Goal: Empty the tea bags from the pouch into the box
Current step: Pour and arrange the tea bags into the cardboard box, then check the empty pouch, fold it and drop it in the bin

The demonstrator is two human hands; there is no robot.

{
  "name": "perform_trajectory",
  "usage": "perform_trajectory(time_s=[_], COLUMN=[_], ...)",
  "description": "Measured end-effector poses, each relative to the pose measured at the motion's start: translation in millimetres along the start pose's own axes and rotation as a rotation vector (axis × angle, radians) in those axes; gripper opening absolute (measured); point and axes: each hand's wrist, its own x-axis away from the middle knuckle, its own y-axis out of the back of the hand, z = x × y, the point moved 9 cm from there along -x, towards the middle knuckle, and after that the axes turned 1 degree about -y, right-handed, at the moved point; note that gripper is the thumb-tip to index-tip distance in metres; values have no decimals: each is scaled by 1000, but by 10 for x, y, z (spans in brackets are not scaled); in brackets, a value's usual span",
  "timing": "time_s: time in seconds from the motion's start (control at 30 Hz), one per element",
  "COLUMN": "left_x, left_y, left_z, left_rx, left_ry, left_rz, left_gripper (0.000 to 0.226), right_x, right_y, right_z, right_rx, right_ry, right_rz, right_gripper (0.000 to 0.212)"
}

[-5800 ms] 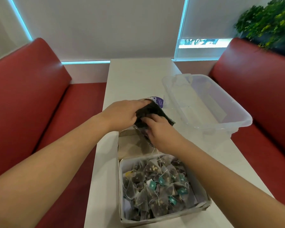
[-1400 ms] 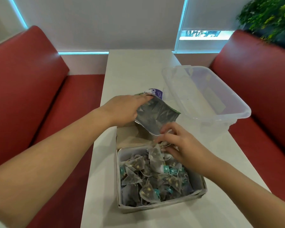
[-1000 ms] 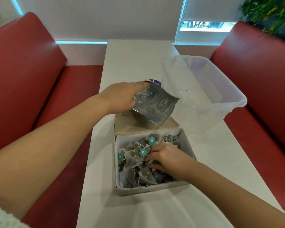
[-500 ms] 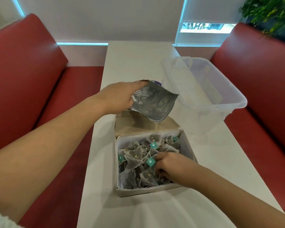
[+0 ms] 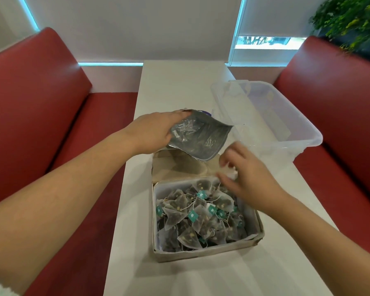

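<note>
Left hand (image 5: 151,133): above the table (image 5: 179,86), fingers curled round the upper edge of the pouch (image 5: 199,138) and gripping it.
Pouch: silvery grey, tilted, lower edge over the brown flap of the box (image 5: 207,252).
Right hand (image 5: 247,178): over the far right corner of the box, blurred. Fingers half curled, something pale between them; cannot tell if pinched or released.
Tea bags (image 5: 192,212): pyramid shaped, teal tags, piled inside the box.
Around: clear plastic tub (image 5: 286,116) on the right of the table, 2 red benches (image 5: 30,92) at the sides.
</note>
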Motion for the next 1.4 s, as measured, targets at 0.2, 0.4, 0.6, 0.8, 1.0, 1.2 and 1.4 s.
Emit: perform_trajectory(time_s=[0.2, 0.4, 0.6, 0.8, 1.0, 1.2, 1.4], left_x=[15, 134, 364, 744, 1215, 1547, 1762], left_y=[3, 43, 403, 1165, 1755, 2045, 2097], left_z=[-13, 169, 319, 88, -96, -267, -330], left_rx=[-34, -74, -73, 1, 181, 345, 617], left_ry=[-17, 54, 203, 150, 114, 82, 90], left_rz=[19, 26, -134, -581, -718, -662, -673], left_gripper=[60, 53, 62, 17, 20, 23, 58], right_x=[-437, -694, -946, -929, -611, -233, 135], right_y=[-65, 47, 618, 1096, 1249, 1002, 770], right_z=[-205, -308, -180, 209, 594, 561, 550], right_rx=[406, 239, 78, -109, -157, -555, -812], right_ry=[-1, -17, -55, 18, 87, -35, -112], right_rz=[-28, -117, -345, -479, -422, -209, -169], right_gripper=[49, 13, 13, 17, 92, 95, 38])
